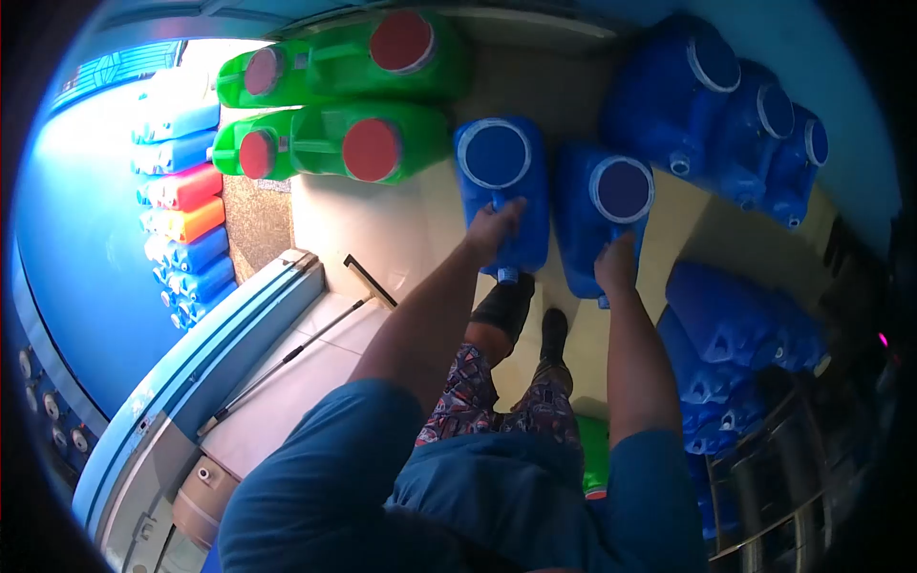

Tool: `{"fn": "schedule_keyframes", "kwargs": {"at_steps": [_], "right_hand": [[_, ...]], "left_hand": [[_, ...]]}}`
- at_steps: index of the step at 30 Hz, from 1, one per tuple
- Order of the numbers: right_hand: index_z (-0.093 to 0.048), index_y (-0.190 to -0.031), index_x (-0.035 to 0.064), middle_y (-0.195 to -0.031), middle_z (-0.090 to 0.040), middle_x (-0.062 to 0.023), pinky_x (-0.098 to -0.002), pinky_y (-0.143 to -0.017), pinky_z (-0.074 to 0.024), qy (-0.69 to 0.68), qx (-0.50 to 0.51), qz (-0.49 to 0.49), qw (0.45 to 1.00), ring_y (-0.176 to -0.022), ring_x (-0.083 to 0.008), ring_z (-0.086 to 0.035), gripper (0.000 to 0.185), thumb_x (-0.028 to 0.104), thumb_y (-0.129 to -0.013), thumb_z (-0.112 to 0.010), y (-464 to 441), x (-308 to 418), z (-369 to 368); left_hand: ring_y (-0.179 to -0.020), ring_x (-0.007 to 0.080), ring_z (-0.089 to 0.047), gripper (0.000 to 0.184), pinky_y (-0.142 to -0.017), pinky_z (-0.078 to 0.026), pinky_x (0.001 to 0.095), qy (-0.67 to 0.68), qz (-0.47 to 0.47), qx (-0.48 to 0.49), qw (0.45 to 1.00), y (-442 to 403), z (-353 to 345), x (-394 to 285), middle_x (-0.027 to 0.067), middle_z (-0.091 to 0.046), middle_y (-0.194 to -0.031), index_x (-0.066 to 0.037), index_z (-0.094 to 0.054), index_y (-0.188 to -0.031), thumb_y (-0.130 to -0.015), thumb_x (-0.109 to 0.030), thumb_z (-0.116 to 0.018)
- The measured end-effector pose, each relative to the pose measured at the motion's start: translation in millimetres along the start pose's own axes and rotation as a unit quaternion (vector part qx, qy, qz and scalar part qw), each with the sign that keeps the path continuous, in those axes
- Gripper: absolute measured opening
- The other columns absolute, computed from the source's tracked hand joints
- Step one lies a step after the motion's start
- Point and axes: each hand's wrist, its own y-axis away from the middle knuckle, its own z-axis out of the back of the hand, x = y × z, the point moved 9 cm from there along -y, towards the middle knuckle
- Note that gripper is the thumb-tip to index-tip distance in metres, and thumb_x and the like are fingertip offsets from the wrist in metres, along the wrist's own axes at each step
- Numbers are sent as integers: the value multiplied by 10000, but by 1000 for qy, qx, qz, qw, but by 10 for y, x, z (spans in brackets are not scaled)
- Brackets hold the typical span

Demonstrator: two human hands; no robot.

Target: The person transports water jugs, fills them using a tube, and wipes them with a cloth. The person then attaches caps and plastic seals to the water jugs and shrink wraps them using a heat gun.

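Note:
Two blue water jugs with round dark blue caps hang or stand side by side in front of my legs; whether they touch the floor I cannot tell. My left hand (pixel 497 231) is closed around the handle of the left blue jug (pixel 528 215). The right blue jug (pixel 573 229) has its handle in my right hand (pixel 616 263), fingers wrapped round it. Each jug shows a small spout at the end nearer me. Just left of the left jug are two rows of green jugs (pixel 330 143) with red caps.
Several blue jugs (pixel 659 110) line the wall at upper right, and more blue jugs (pixel 726 315) lie at right beside a metal rack (pixel 774 477). A floor squeegee (pixel 287 361) lies on the tiles at left, near a raised blue doorway edge (pixel 205 353). Coloured jugs (pixel 191 189) stand outside.

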Motion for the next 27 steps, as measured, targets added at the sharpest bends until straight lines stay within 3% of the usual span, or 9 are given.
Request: {"fn": "schedule_keyframes", "kwargs": {"at_steps": [2, 4, 9, 13, 15, 19, 22, 25, 27], "right_hand": [[-392, -1161, -94, -954, -610, -302, -477, -801, -501, 24, -23, 25, 999, -917, -466, -626, 342, 55, -903, -561, 41, -85, -97], [-383, -1162, -110, -960, -615, -304, -478, -814, -499, 12, -12, 26, 1000, -928, -467, -625, 355, 67, -911, -560, -27, -297, -245], [-410, -1176, -127, -957, -624, -311, -479, -834, -504, -17, 69, -4, 997, -944, -457, -625, 373, 88, -912, -562, -26, -196, -145], [-411, -1188, -123, -963, -638, -306, -486, -823, -502, -4, 60, 24, 998, -947, -456, -630, 374, 128, -943, -541, -35, -27, 25], [-375, -1269, -146, -1111, -598, -354, -485, -878, -488, -31, 153, -54, 986, -1028, -462, -612, 462, 158, -960, -535, -17, 12, 50], [-362, -1326, -154, -1294, -515, -352, -479, -1002, -421, 19, 144, 8, 989, -1158, -474, -552, 592, 219, -931, -598, -239, -480, -417], [-383, -1333, -138, -1319, -505, -333, -465, -1040, -402, -75, 263, -137, 952, -1203, -447, -533, 631, 265, -911, -623, -366, -197, -319], [-424, -1297, -119, -1180, -582, -291, -453, -889, -495, -68, 246, -46, 966, -994, -371, -646, 562, 201, -885, -632, -465, -476, -433], [-474, -1252, -82, -1013, -637, -233, -443, -684, -520, -57, 320, -138, 936, -726, -292, -664, 494, 144, -843, -636, 100, 365, 386]], "left_hand": [[-628, 170, -585, 313, -579, -482, 336, -246, -3, -93, 965, 142, 102, -201, 72, -631, -746, -18, -673, -915, -832, -310, -748], [-588, 151, -554, 235, -524, -456, 342, -252, -22, -117, 960, -5, 484, -135, 69, -609, -700, -25, -674, -835, -800, -249, -736], [-647, 193, -614, 228, -609, -503, 362, -395, 72, -69, 913, 751, 807, -198, 97, -642, -709, -2, -682, -834, -747, -211, -708], [-717, 226, -645, 280, -708, -518, 390, -523, 9, -46, 851, 1664, 934, -567, 146, -683, -774, -8, -686, -907, -725, -222, -691], [-743, 238, -654, 322, -736, -520, 397, -542, 18, -58, 838, 2017, 1339, -447, 162, -692, -804, -7, -685, -954, -722, -230, -688], [-722, 239, -648, 246, -703, -516, 390, -472, 88, -137, 866, 3145, 1783, -533, 143, -686, -782, -15, -683, -909, -732, -184, -696], [-636, 203, -605, 163, -601, -493, 369, -338, 126, -206, 910, 3858, 2252, -340, 100, -650, -719, -38, -675, -852, -744, -157, -699], [-568, 158, -547, 114, -521, -452, 335, -214, 137, -254, 933, 4446, 2799, -142, 61, -598, -670, -63, -656, -809, -753, -153, -698], [-539, 163, -532, 109, -501, -446, 331, -124, 103, -287, 944, 4767, 3019, -203, 52, -566, -642, -68, -635, -749, -749, -157, -697]]}}
